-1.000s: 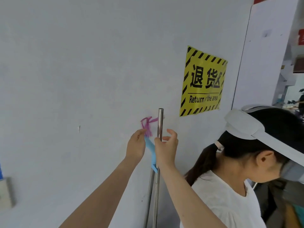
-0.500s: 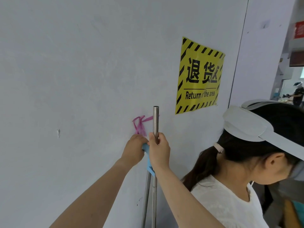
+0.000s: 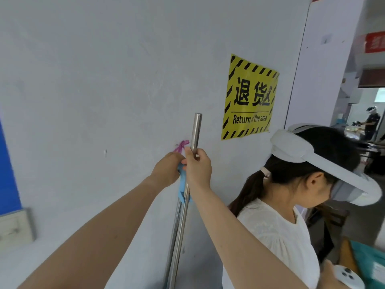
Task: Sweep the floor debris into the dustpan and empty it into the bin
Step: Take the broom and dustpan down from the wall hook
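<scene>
Head view, left to right: a blue panel (image 3: 8, 170) edges the pale wall (image 3: 104, 80), then the left hand (image 3: 167, 172) reaches to a pink string loop (image 3: 181, 146) hanging on that wall, its fingers curled around a blue clip (image 3: 183, 184); whether they pinch the string itself I cannot tell. Just beside it, touching, the right hand (image 3: 198, 170) is clenched around the upper part of a steel handle (image 3: 195, 132), with the thumb lying up along the tube. This handle, and a second steel tube (image 3: 174, 236) held to it by the clip, run nearly upright down out of view, so broom head, dustpan and bin are unseen. Both hands sit at the hanging point; the right one carries the long axis, so lifting off the loop looks like its job. Compared with a second ago, the right hand has closed fully on the tube and the left has moved in against it. Further right hangs a yellow sign (image 3: 250, 97), and a second person (image 3: 281, 236) in a headset stands close.
</scene>
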A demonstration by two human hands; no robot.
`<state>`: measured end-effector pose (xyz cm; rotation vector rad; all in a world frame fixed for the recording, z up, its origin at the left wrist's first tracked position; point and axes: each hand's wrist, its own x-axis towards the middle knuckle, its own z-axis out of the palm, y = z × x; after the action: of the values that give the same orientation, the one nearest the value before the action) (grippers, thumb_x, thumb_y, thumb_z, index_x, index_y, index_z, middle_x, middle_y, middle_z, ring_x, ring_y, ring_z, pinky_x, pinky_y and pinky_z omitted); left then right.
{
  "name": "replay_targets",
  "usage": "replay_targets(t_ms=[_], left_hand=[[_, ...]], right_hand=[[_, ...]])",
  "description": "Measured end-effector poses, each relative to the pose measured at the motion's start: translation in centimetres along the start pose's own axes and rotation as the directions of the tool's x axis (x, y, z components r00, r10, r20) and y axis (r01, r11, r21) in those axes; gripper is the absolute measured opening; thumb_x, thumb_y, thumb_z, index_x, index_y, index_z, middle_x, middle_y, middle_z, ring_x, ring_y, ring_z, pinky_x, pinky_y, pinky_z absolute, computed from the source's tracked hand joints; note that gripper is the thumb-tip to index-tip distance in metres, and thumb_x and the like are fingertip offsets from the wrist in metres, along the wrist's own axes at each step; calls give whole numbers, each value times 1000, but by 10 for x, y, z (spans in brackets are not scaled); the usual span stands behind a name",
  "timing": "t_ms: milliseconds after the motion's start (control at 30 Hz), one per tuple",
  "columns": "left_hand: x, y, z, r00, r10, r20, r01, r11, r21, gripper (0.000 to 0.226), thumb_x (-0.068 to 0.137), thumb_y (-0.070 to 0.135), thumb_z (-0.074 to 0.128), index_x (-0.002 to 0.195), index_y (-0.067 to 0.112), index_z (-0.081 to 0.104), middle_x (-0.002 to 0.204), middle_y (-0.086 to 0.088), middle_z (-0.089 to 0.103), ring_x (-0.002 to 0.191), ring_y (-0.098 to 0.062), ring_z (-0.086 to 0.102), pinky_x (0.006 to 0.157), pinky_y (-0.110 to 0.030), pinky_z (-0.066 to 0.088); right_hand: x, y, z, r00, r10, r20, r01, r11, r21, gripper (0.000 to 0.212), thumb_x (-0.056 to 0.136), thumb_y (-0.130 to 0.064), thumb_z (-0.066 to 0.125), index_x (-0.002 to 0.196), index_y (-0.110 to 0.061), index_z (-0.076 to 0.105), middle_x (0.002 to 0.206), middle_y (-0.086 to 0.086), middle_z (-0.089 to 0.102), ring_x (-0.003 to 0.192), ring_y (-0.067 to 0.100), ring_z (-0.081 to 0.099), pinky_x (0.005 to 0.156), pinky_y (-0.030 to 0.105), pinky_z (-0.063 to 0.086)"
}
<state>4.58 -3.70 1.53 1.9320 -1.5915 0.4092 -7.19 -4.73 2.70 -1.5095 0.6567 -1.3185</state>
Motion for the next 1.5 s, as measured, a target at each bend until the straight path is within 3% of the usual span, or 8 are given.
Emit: replay_targets(t_ms=[133,300,633,833,1033,1233,1333,1500], left_hand=[[11,8,-13,999,48,-24,-48,999,13,36,77,-8,47,94,15,68,97,-5,66,92,-22,60,79,-33,51],[22,6,-16,992,44,-115,-47,999,-24,40,78,-11,47,104,9,69,109,-9,66,105,-24,59,94,-31,46],[41,-6,-2,976,117,-181,-96,988,122,38,84,5,60,120,12,53,122,-7,52,112,-23,47,83,-37,52],[56,-13,7,943,-115,-312,95,992,-81,48,70,4,76,106,7,44,100,-12,49,83,-26,51,67,-27,41],[66,-7,-3,901,-128,-413,-3,953,-302,44,70,1,76,106,11,53,111,-3,32,88,-14,47,84,-21,48],[37,-10,-9,930,-97,-354,40,985,-166,38,69,12,81,98,9,56,114,-8,36,84,-21,52,79,-33,55],[11,-11,-12,943,-75,-326,73,997,-19,32,70,17,80,96,9,64,141,-9,37,119,-25,47,87,-36,50],[-38,-7,-23,983,135,-127,-85,937,340,24,83,20,62,106,22,67,118,6,64,128,-14,45,114,-45,5]], right_hand=[[12,-25,-6,997,31,-71,-28,999,40,24,97,-37,51,91,-16,60,91,10,69,84,23,65,76,33,54],[22,-35,-7,998,35,-53,-31,996,85,23,95,-37,53,80,-20,57,86,14,71,78,23,66,81,40,56],[53,-31,1,999,-43,-19,44,997,58,23,95,-39,52,86,-20,59,82,5,69,72,15,61,77,34,55],[57,-27,1,991,-130,-17,131,991,27,24,95,-41,51,77,-25,54,70,-7,59,68,10,58,61,17,44],[61,-57,-8,989,-138,-51,140,989,50,30,96,-44,48,94,-16,59,91,7,68,82,19,64,67,23,51],[33,-53,-8,997,-61,-43,62,998,32,30,96,-42,49,92,-14,59,91,8,67,80,18,62,67,26,49],[10,-44,-3,999,1,-36,1,999,37,31,96,-41,49,92,-12,60,93,11,69,87,24,65,77,35,54],[-41,-34,1,998,50,-42,-49,999,19,27,96,-39,50,86,-15,57,85,6,70,83,22,66,81,39,56]])
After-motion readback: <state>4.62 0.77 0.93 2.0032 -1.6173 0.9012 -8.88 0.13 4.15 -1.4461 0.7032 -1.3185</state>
